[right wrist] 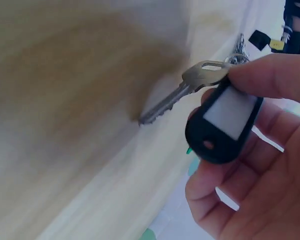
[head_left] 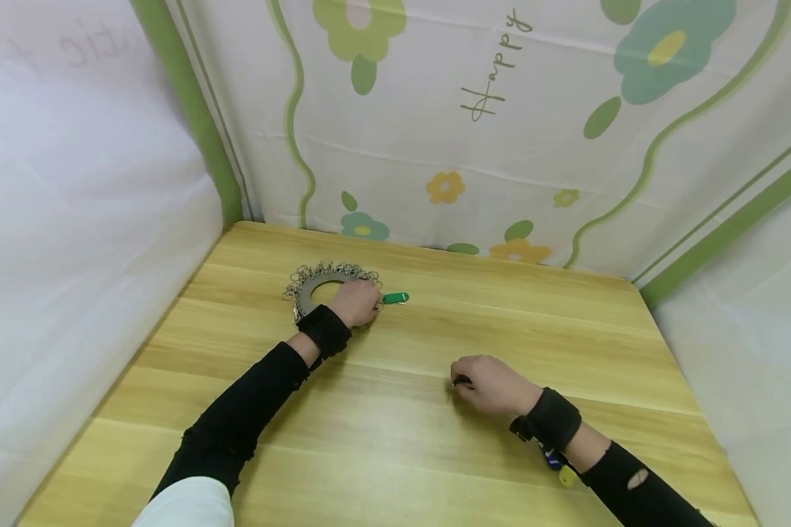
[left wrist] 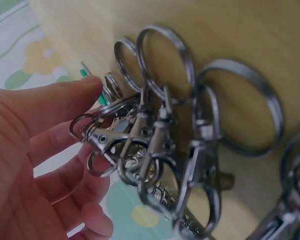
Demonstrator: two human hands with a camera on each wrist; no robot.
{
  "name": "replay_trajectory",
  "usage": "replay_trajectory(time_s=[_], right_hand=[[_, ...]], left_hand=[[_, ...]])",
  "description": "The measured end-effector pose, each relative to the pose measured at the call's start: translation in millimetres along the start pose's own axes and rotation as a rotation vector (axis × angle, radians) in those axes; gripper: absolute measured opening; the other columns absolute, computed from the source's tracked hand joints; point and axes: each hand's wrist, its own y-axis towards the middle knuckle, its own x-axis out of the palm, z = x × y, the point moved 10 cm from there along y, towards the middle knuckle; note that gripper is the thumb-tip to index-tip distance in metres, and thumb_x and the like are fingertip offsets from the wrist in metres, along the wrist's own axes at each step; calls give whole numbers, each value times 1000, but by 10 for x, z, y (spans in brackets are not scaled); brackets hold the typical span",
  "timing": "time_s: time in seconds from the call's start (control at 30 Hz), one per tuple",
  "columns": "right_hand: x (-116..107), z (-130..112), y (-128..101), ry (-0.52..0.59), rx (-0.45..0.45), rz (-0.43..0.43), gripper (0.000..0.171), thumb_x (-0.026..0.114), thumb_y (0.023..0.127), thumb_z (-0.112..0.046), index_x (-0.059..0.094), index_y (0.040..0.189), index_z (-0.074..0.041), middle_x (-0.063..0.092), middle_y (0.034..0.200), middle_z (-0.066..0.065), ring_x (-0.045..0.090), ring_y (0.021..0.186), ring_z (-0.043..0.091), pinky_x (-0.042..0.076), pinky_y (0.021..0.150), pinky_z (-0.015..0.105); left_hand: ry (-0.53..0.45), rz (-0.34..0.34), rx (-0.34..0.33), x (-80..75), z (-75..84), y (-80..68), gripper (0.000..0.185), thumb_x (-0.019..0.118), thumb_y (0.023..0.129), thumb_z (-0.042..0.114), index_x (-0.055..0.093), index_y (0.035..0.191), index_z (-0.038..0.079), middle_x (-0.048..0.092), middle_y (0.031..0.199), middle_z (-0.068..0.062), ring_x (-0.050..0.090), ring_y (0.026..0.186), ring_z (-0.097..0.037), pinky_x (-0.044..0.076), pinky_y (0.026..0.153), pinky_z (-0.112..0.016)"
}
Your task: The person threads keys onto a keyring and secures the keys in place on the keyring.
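The left hand point(head_left: 359, 301) rests on the ring of clasps point(head_left: 316, 280) at the table's point(head_left: 395, 439) far left, fingers pinching one clasp point(left wrist: 97, 135), while the right hand point(head_left: 494, 384) pinches a key point(right wrist: 190, 87) with black tag point(right wrist: 225, 122), apparently not yet clipped on.

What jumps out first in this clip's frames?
A ring of metal key clips at the far left of the wooden table, the left hand gripping it beside a green tag. Nearer, the right hand pinches a silver key with a black tag.
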Motion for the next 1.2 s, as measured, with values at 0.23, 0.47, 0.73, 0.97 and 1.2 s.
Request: replay_trajectory(time_s=[0.23, 0.47, 0.73, 0.97, 1.2], right_hand=[[-113, 178, 91, 40, 91, 35, 17, 61, 90, -14, 51, 79, -22, 45, 66, -11, 41, 56, 3, 37, 54, 23], [-116, 350, 144, 196, 152, 28, 12, 56, 95, -12, 56, 83, -15, 48, 63, -9, 43, 51, 4, 38, 49, 23], [-181, 508, 227, 318, 189, 38, 6, 55, 96, -11, 60, 93, -10, 54, 70, -3, 46, 55, 7, 39, 51, 24], [-248, 555, 292, 421, 181, 74, 10, 55, 93, -2, 61, 101, -2, 63, 84, 7, 52, 64, 13, 43, 54, 27], [-264, 640, 334, 446, 233, 104, 16, 54, 91, 2, 65, 102, 0, 65, 94, 12, 56, 75, 17, 46, 62, 27]], left_hand=[[30, 7, -6, 45, -8, 2, 9, 65, 90, 15, 71, 95, 11, 59, 89, -9, 57, 79, -23, 48, 67, -34], [-8, 27, 23, 73, 0, -3, 8, 64, 90, 9, 71, 92, 12, 58, 89, -8, 57, 80, -23, 48, 69, -35], [-35, 32, 36, 70, 3, 1, 5, 66, 89, 11, 71, 90, 12, 61, 88, -6, 57, 79, -22, 48, 68, -36], [-44, 28, 22, 78, 13, 28, 10, 66, 89, 8, 71, 81, 13, 63, 79, -3, 56, 71, -18, 45, 64, -33], [-3, 3, -2, 85, 22, 40, 12, 64, 90, 9, 68, 80, 13, 59, 77, -5, 53, 69, -20, 40, 66, -35]])
